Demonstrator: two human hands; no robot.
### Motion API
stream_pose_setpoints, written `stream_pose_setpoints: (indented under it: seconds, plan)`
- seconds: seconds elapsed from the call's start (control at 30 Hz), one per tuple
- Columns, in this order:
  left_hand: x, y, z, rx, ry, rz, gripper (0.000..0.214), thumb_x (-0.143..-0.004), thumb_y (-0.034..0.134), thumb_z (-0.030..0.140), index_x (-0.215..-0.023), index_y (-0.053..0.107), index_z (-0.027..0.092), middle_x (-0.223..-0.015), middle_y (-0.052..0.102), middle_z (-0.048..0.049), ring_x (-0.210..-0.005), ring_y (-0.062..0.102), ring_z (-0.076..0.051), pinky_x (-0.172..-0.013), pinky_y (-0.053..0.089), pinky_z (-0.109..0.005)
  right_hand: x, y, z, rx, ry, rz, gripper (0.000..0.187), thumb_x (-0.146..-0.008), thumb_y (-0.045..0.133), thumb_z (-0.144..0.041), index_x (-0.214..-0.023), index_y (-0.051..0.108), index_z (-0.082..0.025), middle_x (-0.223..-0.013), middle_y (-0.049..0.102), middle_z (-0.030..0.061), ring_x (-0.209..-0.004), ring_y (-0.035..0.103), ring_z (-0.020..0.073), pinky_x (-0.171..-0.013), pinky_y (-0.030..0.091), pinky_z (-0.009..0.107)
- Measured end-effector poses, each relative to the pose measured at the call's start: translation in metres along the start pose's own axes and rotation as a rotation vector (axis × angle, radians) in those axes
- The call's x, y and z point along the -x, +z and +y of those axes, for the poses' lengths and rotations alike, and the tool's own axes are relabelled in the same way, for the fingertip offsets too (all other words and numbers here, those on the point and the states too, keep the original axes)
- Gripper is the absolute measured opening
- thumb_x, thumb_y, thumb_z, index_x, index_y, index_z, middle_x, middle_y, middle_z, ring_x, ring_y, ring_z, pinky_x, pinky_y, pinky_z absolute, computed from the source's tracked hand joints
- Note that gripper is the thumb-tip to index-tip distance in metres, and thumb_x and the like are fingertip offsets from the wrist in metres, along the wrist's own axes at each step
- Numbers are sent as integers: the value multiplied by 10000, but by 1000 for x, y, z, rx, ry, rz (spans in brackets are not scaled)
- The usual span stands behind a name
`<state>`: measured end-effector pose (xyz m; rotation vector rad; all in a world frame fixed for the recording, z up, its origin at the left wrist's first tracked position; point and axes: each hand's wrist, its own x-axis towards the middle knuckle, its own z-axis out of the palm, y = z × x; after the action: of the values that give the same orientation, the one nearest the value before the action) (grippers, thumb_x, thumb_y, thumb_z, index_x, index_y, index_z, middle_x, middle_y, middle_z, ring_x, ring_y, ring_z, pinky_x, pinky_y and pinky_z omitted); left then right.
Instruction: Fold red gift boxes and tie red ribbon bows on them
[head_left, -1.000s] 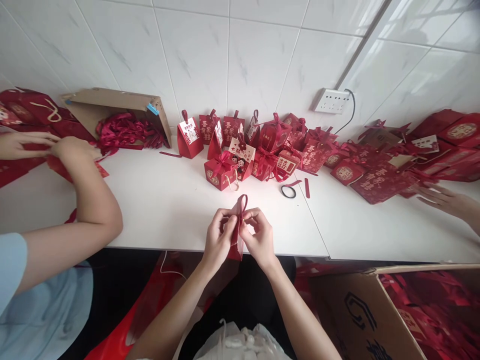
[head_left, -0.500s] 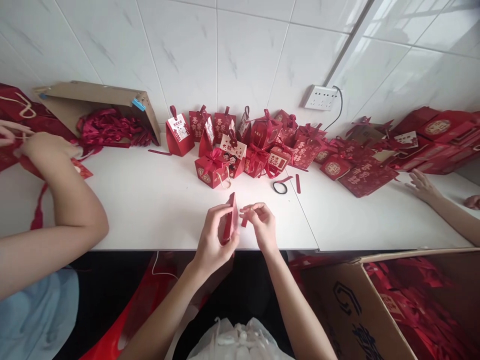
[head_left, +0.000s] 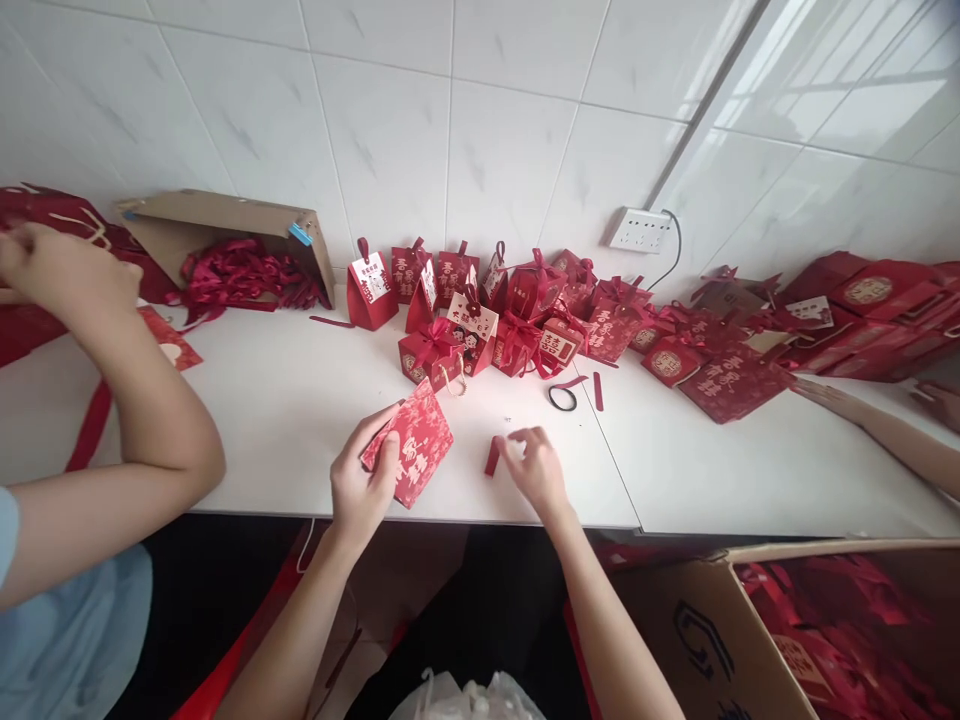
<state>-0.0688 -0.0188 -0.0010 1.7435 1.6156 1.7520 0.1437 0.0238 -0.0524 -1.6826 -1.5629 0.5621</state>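
Observation:
My left hand (head_left: 362, 480) grips a flat red paper gift box (head_left: 414, 452) with pale printed characters, tilted just above the white table (head_left: 300, 410) near its front edge. My right hand (head_left: 535, 468) is beside it to the right, fingers curled in a pinch on a short strip of red ribbon (head_left: 492, 456) that touches the table. Behind both hands stands a cluster of finished red gift boxes (head_left: 480, 315) tied with ribbon bows.
A co-worker's arm (head_left: 127, 400) reaches over the left end, by a cardboard box of red ribbons (head_left: 240, 262). Another person's forearm (head_left: 885, 425) lies at right near flat red boxes (head_left: 735, 370). A black hair band (head_left: 560, 397) lies mid-table. An open carton (head_left: 750, 630) sits below right.
My hands have parted: the left turned the red box flat, face up, and moved left; the right drew away with the ribbon strip down toward the table. The co-worker's left hand rose.

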Motion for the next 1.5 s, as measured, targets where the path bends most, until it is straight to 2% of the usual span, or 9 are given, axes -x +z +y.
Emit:
stream_pose_setpoints:
  seconds: [0.13,0.37,0.57,0.7,0.83,0.93,1.23,1.4,1.5]
  plan:
    - [0,1,-7,34,-7,-49,266,-854,490,249,-1060,636,166,-1071,677,-58,-1001,630,-182,-890,511,-260,23,18,-8,323,-49,-84,133,-758,563,-310,-748,574,-178,-828,589,100,-798,581,245,-676,436,331]
    - [12,26,-10,189,12,-224,264,-864,467,252,-1054,638,185,-1047,687,-75,-976,648,-200,-846,546,-286,-6,-9,-5,-221,19,-112,264,-772,511,-435,-760,577,-180,-654,638,44,-603,626,196,-598,488,312]
    - [14,59,-5,234,131,-299,419,-903,332,430,-1222,518,230,-1202,607,-85,-1111,575,-214,-933,506,-339,-14,-55,-40,-481,-67,142,348,-732,583,-521,-737,609,-174,-671,659,48,-673,638,192,-674,518,327]
    - [-21,41,-46,-69,-7,-187,516,-930,121,383,-1177,516,162,-1149,599,-131,-1087,564,-221,-907,487,-385,-2,-71,-32,-355,-21,241,365,-715,578,-542,-727,613,-178,-709,672,65,-718,635,214,-672,496,318]
    - [-61,11,-109,-320,-108,-204,294,-831,433,314,-953,640,143,-945,618,-137,-942,574,-284,-864,454,-460,10,-71,5,-268,144,245,404,-700,543,-577,-718,596,-177,-695,664,76,-742,637,245,-649,472,311]
    - [-69,5,-132,-452,-89,-313,225,-773,505,229,-908,677,174,-935,623,-103,-912,568,-268,-835,452,-413,17,-64,30,-246,223,275,404,-697,517,-577,-721,582,-179,-710,660,80,-759,635,256,-635,460,304]
    - [-53,4,-127,-686,-8,-502,333,-801,422,193,-1062,627,158,-1122,601,-116,-1054,513,-281,-897,389,-404,20,-53,58,-148,267,216,358,-718,484,-540,-682,560,-191,-650,635,50,-640,581,207,-572,419,277]
    - [-55,4,-128,-773,-52,-524,409,-818,427,290,-1183,539,142,-1245,528,-136,-1122,452,-311,-907,367,-434,19,-49,60,-33,159,205,346,-751,446,-522,-678,538,-197,-548,554,17,-512,511,177,-505,399,278]
    - [-59,9,-127,-794,-65,-557,396,-822,436,345,-1154,559,168,-1267,520,-116,-1116,438,-322,-899,358,-448,12,-41,56,-11,4,107,307,-787,422,-446,-766,569,-177,-662,600,55,-567,567,192,-557,453,302]
